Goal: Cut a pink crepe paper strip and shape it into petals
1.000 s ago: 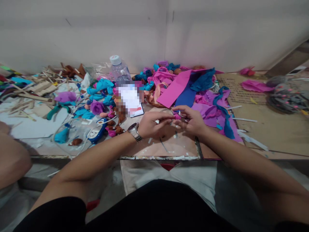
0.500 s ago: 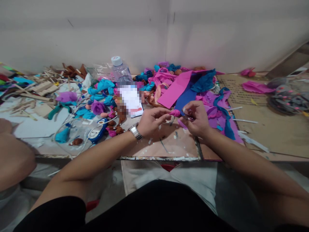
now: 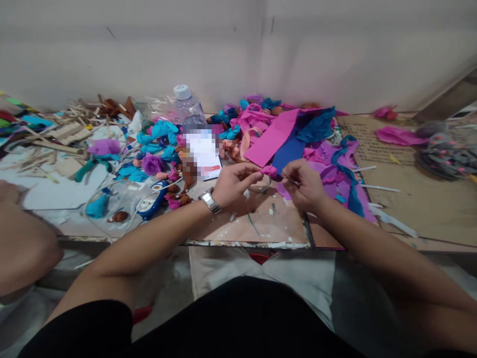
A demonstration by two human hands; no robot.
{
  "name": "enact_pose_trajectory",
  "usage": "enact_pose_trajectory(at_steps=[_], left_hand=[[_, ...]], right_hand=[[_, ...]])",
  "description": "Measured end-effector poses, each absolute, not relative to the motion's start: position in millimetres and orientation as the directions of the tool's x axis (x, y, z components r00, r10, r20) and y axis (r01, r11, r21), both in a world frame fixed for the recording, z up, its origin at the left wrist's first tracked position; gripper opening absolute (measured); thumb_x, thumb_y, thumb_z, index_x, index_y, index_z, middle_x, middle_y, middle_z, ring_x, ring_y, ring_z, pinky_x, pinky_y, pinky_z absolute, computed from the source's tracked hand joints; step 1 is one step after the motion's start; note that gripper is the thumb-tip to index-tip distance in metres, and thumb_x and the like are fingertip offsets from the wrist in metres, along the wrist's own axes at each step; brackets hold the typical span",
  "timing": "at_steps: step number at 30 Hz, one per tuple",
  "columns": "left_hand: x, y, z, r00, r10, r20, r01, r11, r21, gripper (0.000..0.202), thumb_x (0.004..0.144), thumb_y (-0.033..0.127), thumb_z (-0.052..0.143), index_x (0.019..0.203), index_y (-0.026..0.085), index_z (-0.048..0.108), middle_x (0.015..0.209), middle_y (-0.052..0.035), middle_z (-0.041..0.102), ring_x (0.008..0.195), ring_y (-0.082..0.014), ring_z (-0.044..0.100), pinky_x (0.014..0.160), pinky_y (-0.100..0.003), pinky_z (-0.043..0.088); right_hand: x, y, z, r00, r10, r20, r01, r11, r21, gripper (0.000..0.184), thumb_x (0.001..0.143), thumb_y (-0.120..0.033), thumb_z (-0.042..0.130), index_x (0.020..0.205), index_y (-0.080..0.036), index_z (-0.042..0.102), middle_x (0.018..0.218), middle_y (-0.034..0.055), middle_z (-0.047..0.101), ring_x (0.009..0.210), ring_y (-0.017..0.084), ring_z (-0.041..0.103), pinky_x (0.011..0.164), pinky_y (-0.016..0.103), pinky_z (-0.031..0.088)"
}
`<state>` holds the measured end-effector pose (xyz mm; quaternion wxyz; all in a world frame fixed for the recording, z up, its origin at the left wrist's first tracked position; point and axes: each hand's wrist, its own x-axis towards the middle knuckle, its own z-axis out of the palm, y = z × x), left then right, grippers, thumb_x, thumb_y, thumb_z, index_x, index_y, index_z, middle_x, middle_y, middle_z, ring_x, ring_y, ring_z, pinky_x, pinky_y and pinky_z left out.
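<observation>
Between the thumb and fingers of my left hand [image 3: 238, 183] is a small magenta crepe-paper bud [image 3: 270, 172], bunched and twisted. My right hand [image 3: 303, 186] is pinched close to the bud's right end; what its fingertips grip is too small and dark to make out. Below the bud, a round clear dish or roll [image 3: 261, 184] lies on the table. Beyond my hands are a flat pink paper sheet [image 3: 272, 139] and a dark blue one [image 3: 288, 154]. Purple paper scraps [image 3: 324, 174] lie beside my right hand.
A phone [image 3: 203, 154] and a water bottle [image 3: 189, 105] stand behind my left hand. Leftward are paper flowers [image 3: 152, 164], a blue-and-white device [image 3: 152, 200], pliers [image 3: 85, 170] and wood sticks [image 3: 48, 149]. Another person's arm [image 3: 26, 243] is at far left; cardboard [image 3: 395, 199] lies right.
My right hand's fingers have drawn closer together beside the magenta bud. My left hand keeps its hold with little movement. The view has shifted slightly.
</observation>
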<state>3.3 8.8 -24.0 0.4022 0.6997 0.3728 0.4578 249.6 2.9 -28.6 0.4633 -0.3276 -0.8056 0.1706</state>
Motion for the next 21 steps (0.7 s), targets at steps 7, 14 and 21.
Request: enact_pose_trajectory(at_steps=[7, 14, 21], left_hand=[[-1, 8, -21, 0.336, 0.799, 0.498, 0.361, -0.598, 0.716, 0.027, 0.099, 0.041, 0.070, 0.111, 0.019, 0.081, 0.097, -0.0055, 0.083, 0.081, -0.0150, 0.077, 0.075, -0.024, 0.057], [-2, 7, -21, 0.392, 0.760, 0.518, 0.419, -0.649, 0.636, 0.030, 0.102, 0.043, 0.064, 0.116, 0.022, 0.081, 0.107, -0.0064, 0.083, 0.090, -0.0175, 0.077, 0.081, -0.027, 0.056], [-2, 3, -16, 0.403, 0.786, 0.468, 0.406, -0.612, 0.678, 0.032, 0.102, 0.045, 0.062, 0.117, 0.023, 0.080, 0.111, -0.0069, 0.083, 0.096, -0.0198, 0.077, 0.086, -0.030, 0.056]], right_hand=[[247, 4, -13, -0.480, 0.480, 0.735, 0.390, 0.866, -0.312, 0.005, 0.093, -0.018, 0.070, 0.093, -0.023, 0.068, 0.087, 0.0034, 0.069, 0.079, 0.017, 0.066, 0.069, 0.029, 0.051], [251, 7, -10, -0.501, 0.398, 0.769, 0.345, 0.906, -0.244, 0.012, 0.096, -0.021, 0.069, 0.103, -0.028, 0.077, 0.097, 0.0053, 0.073, 0.085, 0.018, 0.071, 0.072, 0.030, 0.057], [255, 9, -11, -0.485, 0.472, 0.736, 0.381, 0.872, -0.308, 0.010, 0.097, -0.028, 0.070, 0.102, -0.028, 0.079, 0.095, 0.0068, 0.074, 0.084, 0.020, 0.072, 0.071, 0.034, 0.058]])
